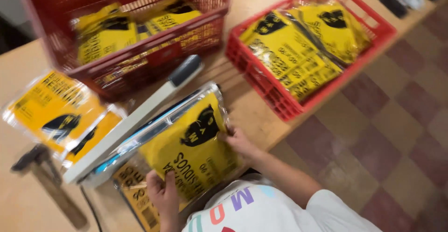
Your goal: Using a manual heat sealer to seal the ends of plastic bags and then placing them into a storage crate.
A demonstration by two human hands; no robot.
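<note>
Setting: wooden worktable (261, 115) seen from above, with a checkered tile floor (387, 134) of dull red and tan to the right.
Left hand: the left hand (163, 192) grips the near edge of a yellow packet (186, 148), thumb on top, fingers closed around its edge.
Right hand: the right hand (238, 141) presses on the packet's right edge, fingers bent against the clear wrapping; how firmly it holds cannot be told.
Packet: a flat yellow bundle with black print, sealed in clear plastic, lying at the table's near edge, right in front of the person. Its far end sits under the bar of a heat sealer (135, 120).
Heat sealer: a long, pale machine with a dark handle end, lying at a slant across the table, between the packet and the baskets.
Left basket: a dark red plastic basket (46, 8) at the back, holding more yellow packets.
Right basket: a bright red crate (270, 92) at the table's right edge, also holding yellow packets.
Loose packets: two yellow packets (56, 110) lie flat at the left.
Hammer: a wooden-handled hammer (46, 176) rests near the left corner.
Person: a white shirt sleeve (326, 208) shows at the bottom.
</note>
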